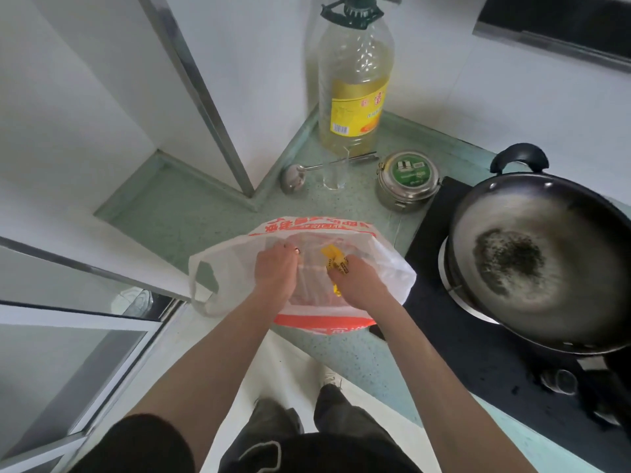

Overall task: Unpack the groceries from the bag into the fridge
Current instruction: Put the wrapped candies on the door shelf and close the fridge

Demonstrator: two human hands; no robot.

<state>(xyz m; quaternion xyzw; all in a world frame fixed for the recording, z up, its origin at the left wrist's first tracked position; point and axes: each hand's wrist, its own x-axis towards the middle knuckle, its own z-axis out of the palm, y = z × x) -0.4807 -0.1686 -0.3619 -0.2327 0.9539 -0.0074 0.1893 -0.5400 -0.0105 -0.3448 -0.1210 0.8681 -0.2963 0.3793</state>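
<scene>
A white plastic bag [392,264] with red print lies open on the green counter [177,213] near its front edge. Both my hands are inside the bag's mouth. My left hand [275,268] reaches in on the left with its fingers curled down onto something reddish in clear wrap; I cannot tell if it grips it. My right hand [353,279] holds a small yellow packet [336,259] with dark lettering. The rest of the bag's contents are hidden by the hands and the plastic.
A large oil bottle [355,80] stands at the back, with a clear glass [336,172], a metal ladle [293,179] and a round steel tin [408,179] in front of it. A black wok [546,261] sits on the stove at right. Sliding window frames lie to the left.
</scene>
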